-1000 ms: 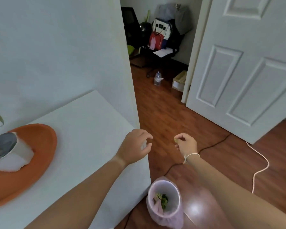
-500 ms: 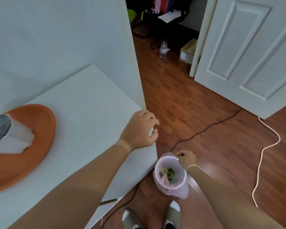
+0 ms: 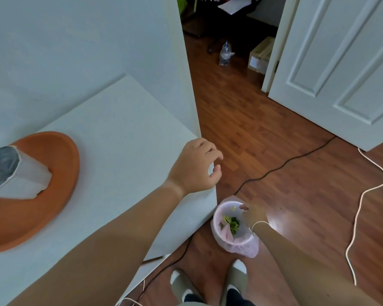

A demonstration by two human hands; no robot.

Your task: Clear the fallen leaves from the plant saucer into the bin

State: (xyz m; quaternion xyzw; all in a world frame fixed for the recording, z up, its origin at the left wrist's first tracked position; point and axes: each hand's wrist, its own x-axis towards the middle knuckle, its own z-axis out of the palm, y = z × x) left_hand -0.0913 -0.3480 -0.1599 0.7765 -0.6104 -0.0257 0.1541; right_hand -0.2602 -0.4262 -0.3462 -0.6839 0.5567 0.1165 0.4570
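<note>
Both hands are in view: the right hand (image 3: 253, 214) reaches down over the mouth of the bin (image 3: 234, 230), its fingers loosening with a small yellow leaf scrap (image 3: 234, 208) just beside the fingertips, seemingly let go and falling; the left hand (image 3: 196, 168) hovers half-curled and empty above the tabletop (image 3: 119, 138) corner nearest the bin. The bin, lined with a pink bag, stands on the wood floor (image 3: 274, 129) right against that corner, and green leaves (image 3: 231, 224) already lie inside it. Farther from the bin, across the tabletop, sits the orange plant saucer (image 3: 60, 164) with a white pot (image 3: 20, 180) on it; no leaves show on the visible part of the saucer, though the pot hides some of it, so the clearing looks nearly done. To drop well, the right hand should stay low and centred over the bin mouth, since so light a scrap can drift onto the floor or catch on the bag's rim. A black cable (image 3: 281, 166) runs behind the bin and a white cord (image 3: 363, 206) loops beyond it; the person's feet (image 3: 208, 286) stand just in front, so a careless step could tip it. A white door (image 3: 341, 69) stands open well beyond.
</note>
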